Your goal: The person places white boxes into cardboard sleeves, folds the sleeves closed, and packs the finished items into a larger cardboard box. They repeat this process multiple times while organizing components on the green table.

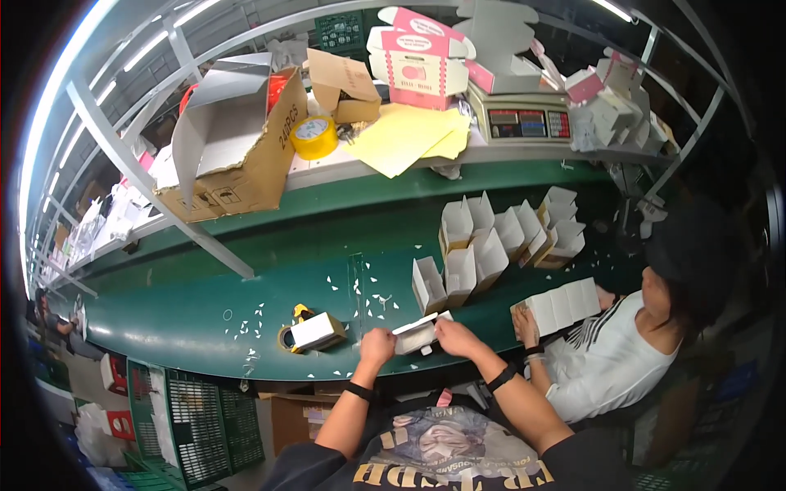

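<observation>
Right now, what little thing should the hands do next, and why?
Maybe the right hand should gently press down the raised far edge of the small white box while the left hand steadies its other end. Both hands hold it at opposite ends, and a dark gap beside that edge makes it look not fully shut, though the hands hide some of it.

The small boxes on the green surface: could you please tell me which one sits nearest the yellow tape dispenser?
The white-topped box left of the left hand, by the dispenser; the other boxes stand or are held farther right.
</observation>
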`<state>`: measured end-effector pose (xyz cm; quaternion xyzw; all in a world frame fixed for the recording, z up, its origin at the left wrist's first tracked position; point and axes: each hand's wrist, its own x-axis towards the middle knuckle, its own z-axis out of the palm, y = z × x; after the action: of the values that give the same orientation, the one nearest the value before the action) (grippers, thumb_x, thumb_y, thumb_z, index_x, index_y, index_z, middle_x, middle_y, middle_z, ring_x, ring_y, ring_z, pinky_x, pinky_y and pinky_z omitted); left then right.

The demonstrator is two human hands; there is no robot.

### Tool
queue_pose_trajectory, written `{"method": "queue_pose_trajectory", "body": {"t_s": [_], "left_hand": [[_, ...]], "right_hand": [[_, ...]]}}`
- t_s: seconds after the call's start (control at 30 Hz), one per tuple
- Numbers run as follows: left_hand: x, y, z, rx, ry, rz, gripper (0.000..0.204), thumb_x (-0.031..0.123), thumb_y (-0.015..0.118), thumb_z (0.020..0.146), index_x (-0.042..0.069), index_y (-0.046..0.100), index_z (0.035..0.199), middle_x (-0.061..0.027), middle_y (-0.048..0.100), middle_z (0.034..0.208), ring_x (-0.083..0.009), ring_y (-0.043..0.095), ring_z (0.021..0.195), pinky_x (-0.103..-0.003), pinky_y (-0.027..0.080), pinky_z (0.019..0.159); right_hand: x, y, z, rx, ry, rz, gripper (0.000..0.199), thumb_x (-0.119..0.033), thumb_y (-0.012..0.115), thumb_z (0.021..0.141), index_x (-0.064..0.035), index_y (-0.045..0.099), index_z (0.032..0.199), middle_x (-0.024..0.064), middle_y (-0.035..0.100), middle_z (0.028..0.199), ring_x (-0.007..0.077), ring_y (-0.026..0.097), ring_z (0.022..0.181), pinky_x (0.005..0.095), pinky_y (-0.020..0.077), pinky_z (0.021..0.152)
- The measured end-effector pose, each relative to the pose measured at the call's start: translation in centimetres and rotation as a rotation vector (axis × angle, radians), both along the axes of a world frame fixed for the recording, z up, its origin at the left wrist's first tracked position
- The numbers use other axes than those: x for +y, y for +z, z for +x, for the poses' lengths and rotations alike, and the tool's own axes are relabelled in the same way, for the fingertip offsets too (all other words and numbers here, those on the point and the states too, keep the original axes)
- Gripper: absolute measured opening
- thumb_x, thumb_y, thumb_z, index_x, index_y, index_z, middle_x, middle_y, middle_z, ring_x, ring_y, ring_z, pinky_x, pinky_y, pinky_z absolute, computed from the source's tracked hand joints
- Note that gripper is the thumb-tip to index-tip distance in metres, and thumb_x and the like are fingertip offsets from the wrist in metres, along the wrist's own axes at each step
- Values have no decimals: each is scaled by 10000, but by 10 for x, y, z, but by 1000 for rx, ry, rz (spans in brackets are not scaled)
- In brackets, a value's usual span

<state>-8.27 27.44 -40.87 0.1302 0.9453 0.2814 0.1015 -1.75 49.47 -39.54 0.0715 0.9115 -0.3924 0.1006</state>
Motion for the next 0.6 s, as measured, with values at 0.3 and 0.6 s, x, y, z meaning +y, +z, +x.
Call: {"method": "queue_pose_trajectory", "body": {"t_s": [0.3, 0.6], "left_hand": [[-7, -26, -26, -180, -61, 203, 215, 225, 542, 887, 35, 629, 838, -137, 658, 753, -248, 675, 768, -352, 532, 694], [-7, -5, -7, -734, 12, 943, 285, 105, 622, 855, 12, 488, 1089, -124, 578, 1016, -197, 590, 960, -305, 483, 814]], "right_hand": [[-6, -26, 1, 78, 108, -112, 204, -211, 472, 939, -9, 493, 954, 221, 530, 1007, 389, 518, 958, 415, 427, 854], [0, -4, 5, -3, -110, -695, 137, -158, 455, 976, -24, 451, 1004, 94, 488, 1078, 230, 542, 982, 376, 505, 855]]}}
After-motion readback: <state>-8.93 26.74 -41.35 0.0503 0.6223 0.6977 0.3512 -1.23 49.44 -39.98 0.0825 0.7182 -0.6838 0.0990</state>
